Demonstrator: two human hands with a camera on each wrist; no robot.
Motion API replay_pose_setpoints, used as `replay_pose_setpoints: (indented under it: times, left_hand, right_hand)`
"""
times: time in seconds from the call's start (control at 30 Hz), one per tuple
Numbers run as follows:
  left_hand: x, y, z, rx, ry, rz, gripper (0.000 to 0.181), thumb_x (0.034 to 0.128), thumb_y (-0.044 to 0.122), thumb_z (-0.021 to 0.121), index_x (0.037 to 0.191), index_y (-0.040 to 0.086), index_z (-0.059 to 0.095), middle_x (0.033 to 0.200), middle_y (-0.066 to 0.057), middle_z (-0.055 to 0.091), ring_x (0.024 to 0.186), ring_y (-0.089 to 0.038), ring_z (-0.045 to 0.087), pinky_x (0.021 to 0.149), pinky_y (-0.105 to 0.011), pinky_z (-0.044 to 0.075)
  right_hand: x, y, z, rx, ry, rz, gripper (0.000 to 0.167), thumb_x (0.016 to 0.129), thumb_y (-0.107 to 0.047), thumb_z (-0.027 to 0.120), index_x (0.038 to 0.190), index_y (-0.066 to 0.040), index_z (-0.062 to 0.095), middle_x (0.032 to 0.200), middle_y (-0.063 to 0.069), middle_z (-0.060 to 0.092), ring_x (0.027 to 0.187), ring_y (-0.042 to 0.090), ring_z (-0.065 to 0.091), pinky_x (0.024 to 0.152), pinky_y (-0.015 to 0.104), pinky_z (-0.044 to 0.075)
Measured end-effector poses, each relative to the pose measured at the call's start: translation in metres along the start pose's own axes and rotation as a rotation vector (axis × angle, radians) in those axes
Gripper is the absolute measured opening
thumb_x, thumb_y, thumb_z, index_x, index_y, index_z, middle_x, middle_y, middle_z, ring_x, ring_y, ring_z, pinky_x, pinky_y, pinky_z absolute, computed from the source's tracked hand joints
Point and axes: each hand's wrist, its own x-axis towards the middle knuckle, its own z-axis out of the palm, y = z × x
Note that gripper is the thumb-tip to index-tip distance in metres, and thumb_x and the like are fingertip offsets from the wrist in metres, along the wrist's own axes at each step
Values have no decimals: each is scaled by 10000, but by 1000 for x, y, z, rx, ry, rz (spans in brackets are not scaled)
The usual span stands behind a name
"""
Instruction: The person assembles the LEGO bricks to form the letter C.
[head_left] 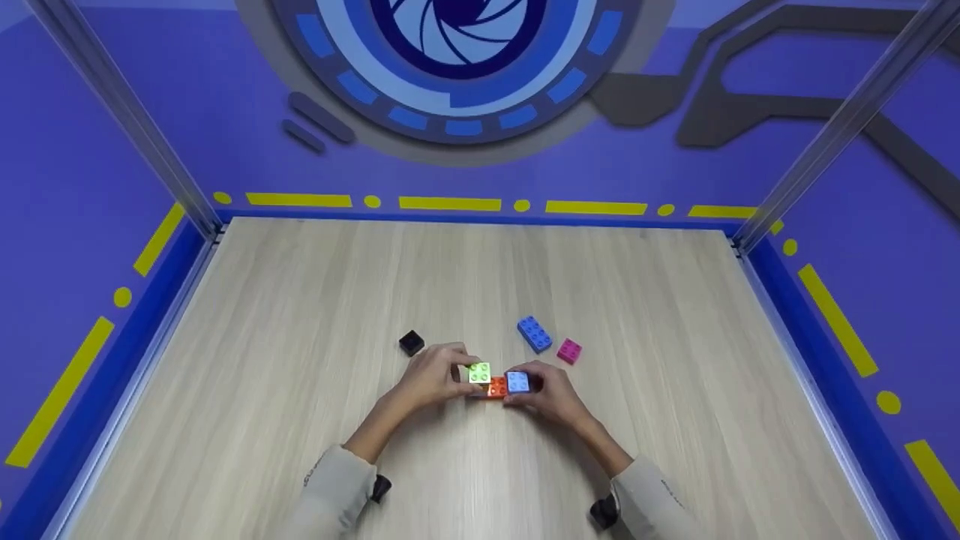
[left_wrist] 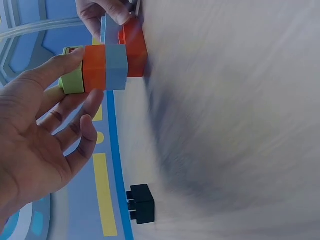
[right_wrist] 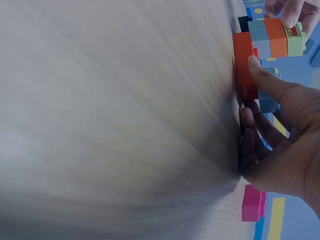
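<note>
A long red toy brick [right_wrist: 244, 65] lies on the table. Its left end bears a stack of a light blue brick [left_wrist: 116, 67], an orange brick [left_wrist: 95, 67] and, on top, a light green brick [head_left: 479, 373]. My left hand [head_left: 439, 373] pinches this stack at the green brick, thumb in front and fingers behind. Another light blue brick [head_left: 517, 382] sits on the red brick's right end. There my right hand [head_left: 556, 391] grips, with its thumb at the join of the red and light blue bricks; its far fingertips are partly hidden.
Behind my left hand lies a black brick [head_left: 411, 343]. A larger blue brick [head_left: 534, 334] and a pink brick [head_left: 569, 351] lie beyond my right hand. Blue-purple panels [head_left: 480, 176] wall the wooden table [head_left: 300, 300] at the back and both sides.
</note>
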Motion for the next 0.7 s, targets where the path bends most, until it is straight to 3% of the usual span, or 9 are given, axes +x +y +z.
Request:
replay_pose_setpoints:
  times: [0.17, 0.3, 0.5, 0.7]
  left_hand:
    - [2, -1, -3, 6, -28, 2, 415, 762, 277, 901, 1135, 131, 793, 937, -82, 719, 727, -118, 556, 634, -212, 378]
    - [0, -4, 0, -9, -9, 9, 421, 755, 281, 905, 1127, 119, 791, 929, -76, 712, 736, -135, 594, 639, -204, 411]
    - [-5, -9, 9, -113, 40, 21, 409, 781, 264, 891, 1123, 73, 773, 935, -70, 685, 799, -214, 689, 682, -212, 486]
    - [-8, -12, 15, -167, 50, 32, 426, 822, 279, 861, 1174, 68, 745, 996, -54, 681, 799, -173, 674, 711, -239, 534]
  right_hand:
    - [0, -2, 1, 18, -12, 34, 410, 796, -192, 873, 1171, -101, 738, 1124, 52, 739, 1030, 168, 637, 908, 268, 504]
    - [2, -1, 1, 24, -15, 16, 419, 787, -190, 880, 1171, -95, 741, 1123, 69, 741, 1035, 195, 643, 904, 279, 504]
    - [3, 1, 2, 26, -9, -7, 421, 781, -190, 884, 1161, -75, 742, 1113, 101, 742, 1027, 223, 647, 892, 299, 509]
    - [1, 1, 1, 13, 1, -3, 417, 779, -184, 886, 1154, -72, 742, 1105, 90, 743, 995, 182, 629, 873, 270, 498]
